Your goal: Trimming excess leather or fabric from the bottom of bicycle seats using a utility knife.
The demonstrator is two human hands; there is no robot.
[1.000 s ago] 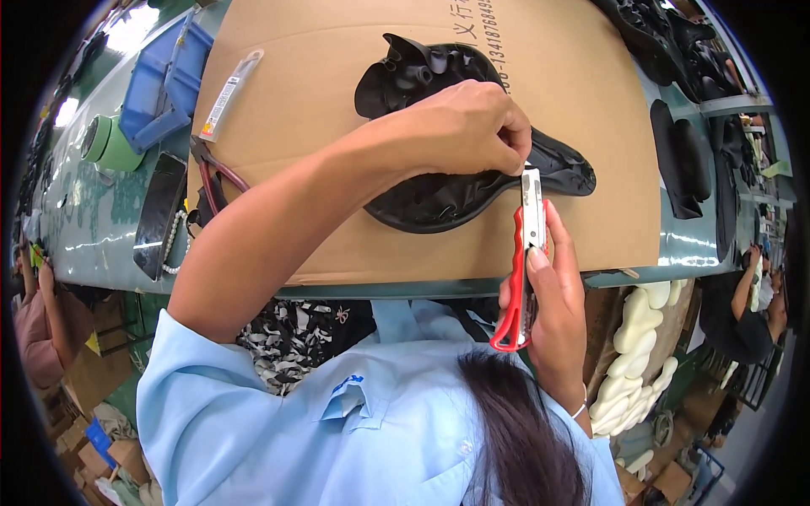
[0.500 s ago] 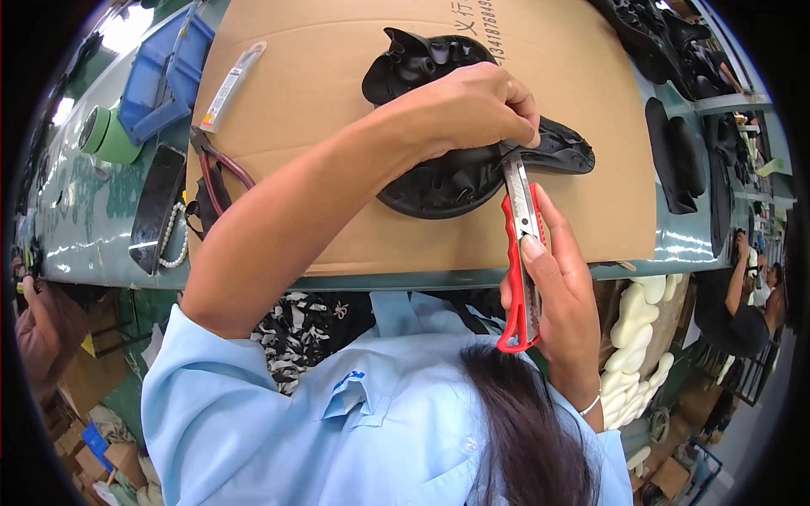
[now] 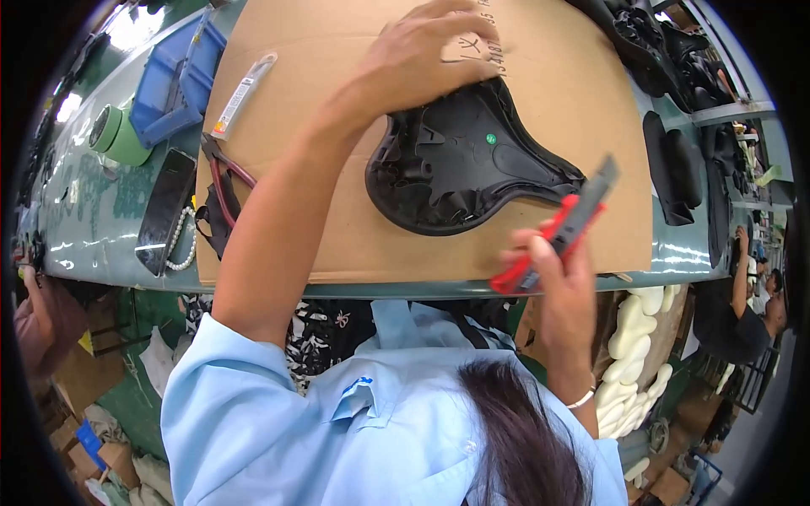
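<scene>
A black bicycle saddle (image 3: 460, 164) lies underside up on a brown cardboard sheet (image 3: 337, 228), nose pointing right. My left hand (image 3: 422, 55) reaches across and presses on the saddle's wide rear end. My right hand (image 3: 561, 274) grips a red utility knife (image 3: 553, 236) near the table's front edge. The knife's blade end points up and to the right, close to the saddle's nose but apart from it.
Left of the cardboard lie a dark phone (image 3: 164, 211), a green tape roll (image 3: 114, 135), a blue tray (image 3: 177, 80) and a second cutter (image 3: 243, 84). More black saddles (image 3: 675, 164) sit at the right. Pale foam pieces (image 3: 629, 354) are stacked below the table edge. Another person (image 3: 747, 299) works at far right.
The saddle has been turned so its hollow underside faces up. My left hand shifted to its rear end. My right hand pulled the knife off the saddle, toward the table edge.
</scene>
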